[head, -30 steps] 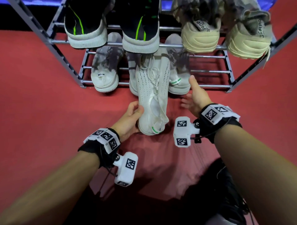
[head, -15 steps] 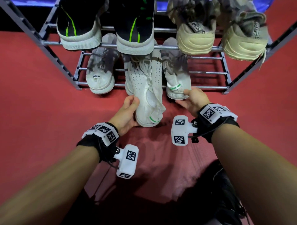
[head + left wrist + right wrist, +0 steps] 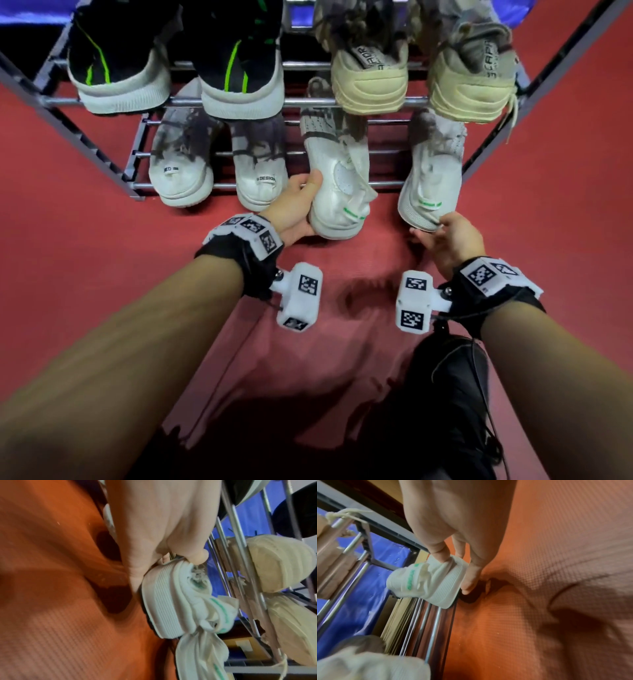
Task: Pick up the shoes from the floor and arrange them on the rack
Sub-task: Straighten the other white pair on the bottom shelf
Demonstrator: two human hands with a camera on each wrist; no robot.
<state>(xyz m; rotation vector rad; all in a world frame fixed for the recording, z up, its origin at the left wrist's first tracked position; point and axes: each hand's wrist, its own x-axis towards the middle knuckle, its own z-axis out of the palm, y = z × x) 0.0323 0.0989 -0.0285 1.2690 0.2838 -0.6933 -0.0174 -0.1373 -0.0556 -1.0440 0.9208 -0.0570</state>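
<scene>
A grey metal rack (image 3: 219,186) stands on the red floor. Two white knit shoes with green heel marks lie on its bottom tier, heels toward me. My left hand (image 3: 297,205) grips the heel of the left white shoe (image 3: 339,192), thumb on its side; in the left wrist view the thumb and fingers clasp that heel (image 3: 173,601). My right hand (image 3: 445,233) pinches the heel of the right white shoe (image 3: 430,185); in the right wrist view the fingertips (image 3: 444,557) press that heel (image 3: 428,585).
Two more white shoes (image 3: 180,171) sit at the bottom tier's left. On the upper tier stand a black-and-green pair (image 3: 239,68) and a beige pair (image 3: 370,78). A black bag or garment (image 3: 448,394) lies at lower right on the red floor (image 3: 68,274).
Both white shoes have moved right along the bottom tier. The left shoe slid further in under the upper tier; my right hand went from open beside a shoe to pinching its heel.
</scene>
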